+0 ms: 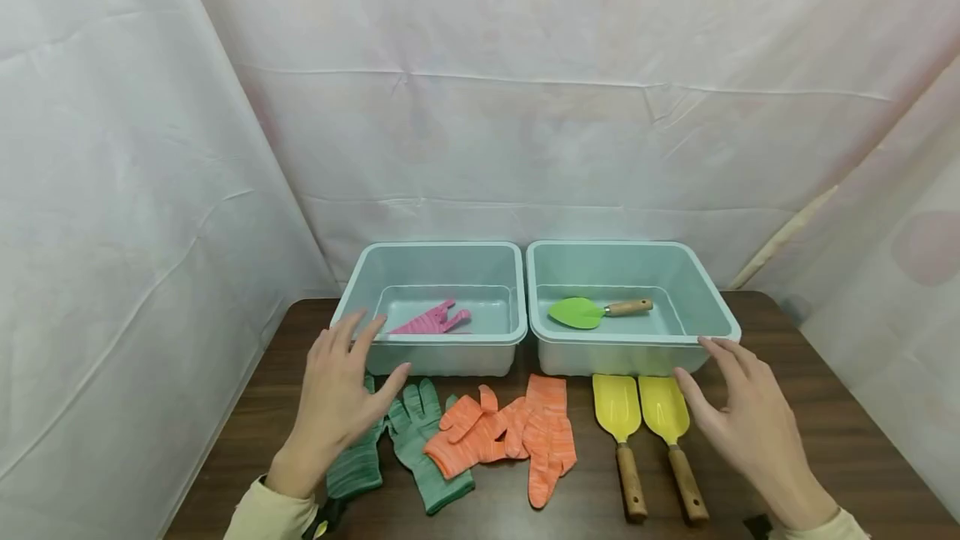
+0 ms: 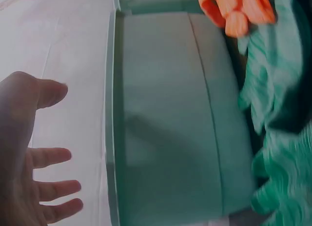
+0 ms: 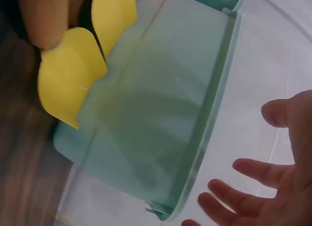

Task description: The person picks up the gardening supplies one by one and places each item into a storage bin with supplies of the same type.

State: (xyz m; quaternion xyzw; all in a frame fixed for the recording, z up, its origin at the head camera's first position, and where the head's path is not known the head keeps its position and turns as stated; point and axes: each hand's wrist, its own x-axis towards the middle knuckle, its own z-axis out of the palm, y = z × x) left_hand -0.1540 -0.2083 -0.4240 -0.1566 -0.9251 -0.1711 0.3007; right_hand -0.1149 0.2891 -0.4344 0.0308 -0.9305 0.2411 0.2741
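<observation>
My left hand (image 1: 335,398), fingers spread, is near the front left corner of the left bin (image 1: 450,340) and above the green gloves (image 1: 431,448). It holds nothing. My right hand (image 1: 750,415) is likewise spread and holds nothing, near the front right corner of the right bin (image 1: 637,340), beside two yellow scoops (image 1: 617,407) with wooden handles. A pink glove (image 1: 431,321) lies in the left bin. In the right one is a light green trowel (image 1: 577,312) with a wooden handle. Orange gloves (image 1: 551,432) lie in front of the bins, one partly over a green glove.
Both pale green bins stand side by side at the back of a dark wooden table (image 1: 795,357). White sheets (image 1: 480,107) hang behind and on both sides. The gloves and scoops form a row along the bins' front.
</observation>
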